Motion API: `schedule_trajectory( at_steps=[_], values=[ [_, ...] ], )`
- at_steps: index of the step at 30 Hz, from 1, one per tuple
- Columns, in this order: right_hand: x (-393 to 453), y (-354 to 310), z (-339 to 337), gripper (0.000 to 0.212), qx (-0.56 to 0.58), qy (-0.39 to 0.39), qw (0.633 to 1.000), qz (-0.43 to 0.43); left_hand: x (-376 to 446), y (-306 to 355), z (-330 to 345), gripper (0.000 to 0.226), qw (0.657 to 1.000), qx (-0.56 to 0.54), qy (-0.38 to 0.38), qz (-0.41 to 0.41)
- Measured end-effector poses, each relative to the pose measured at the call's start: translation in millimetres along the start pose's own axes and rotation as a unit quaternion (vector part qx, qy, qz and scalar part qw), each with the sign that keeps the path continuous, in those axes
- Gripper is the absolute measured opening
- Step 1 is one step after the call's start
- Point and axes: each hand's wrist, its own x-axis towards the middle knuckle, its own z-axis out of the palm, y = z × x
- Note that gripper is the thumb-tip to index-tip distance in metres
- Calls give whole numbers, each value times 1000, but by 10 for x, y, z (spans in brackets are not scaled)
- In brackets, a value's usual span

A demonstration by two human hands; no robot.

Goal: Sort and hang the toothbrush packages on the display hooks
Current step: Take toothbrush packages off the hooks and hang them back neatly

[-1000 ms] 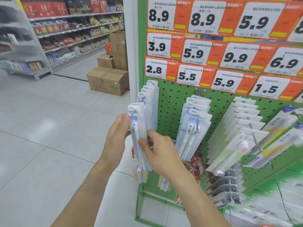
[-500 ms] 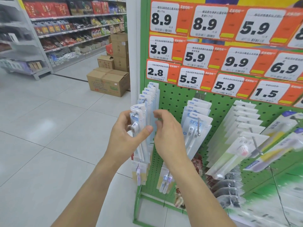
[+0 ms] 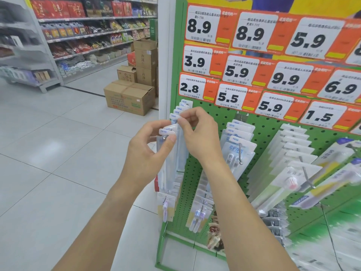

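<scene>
Because the toothbrush package (image 3: 166, 153) is light, thin, slick blister card, hold its stiff top tab: the left hand (image 3: 145, 153) pinches it at the leftmost hook (image 3: 165, 137), the right hand (image 3: 197, 133) pinches the tabs behind.

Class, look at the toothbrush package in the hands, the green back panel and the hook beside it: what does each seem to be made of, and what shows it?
Toothbrush package: likely clear plastic blister on white card; it is see-through and faintly glossy.
Green back panel: probably painted metal pegboard; even rows of holes, matte colour.
Hook: apparently bare metal wire; thin, grey, shiny.
</scene>
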Motion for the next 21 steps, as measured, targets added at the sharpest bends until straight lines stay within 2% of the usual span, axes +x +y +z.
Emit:
schedule_trajectory(
  at_steps=[4,14,21],
  values=[
    [-20,-52,-25,5,1,1,1000,2,13,-15,-4,21,1000,6,-5,-2],
    [-149,-66,-20,8,-85,73,990,-89,29,18,-21,31,996,75,-5,43],
    [-337,-168,-102,6,-46,116,984,-126,49,-42,-47,33,993,96,-5,69]
  ],
)
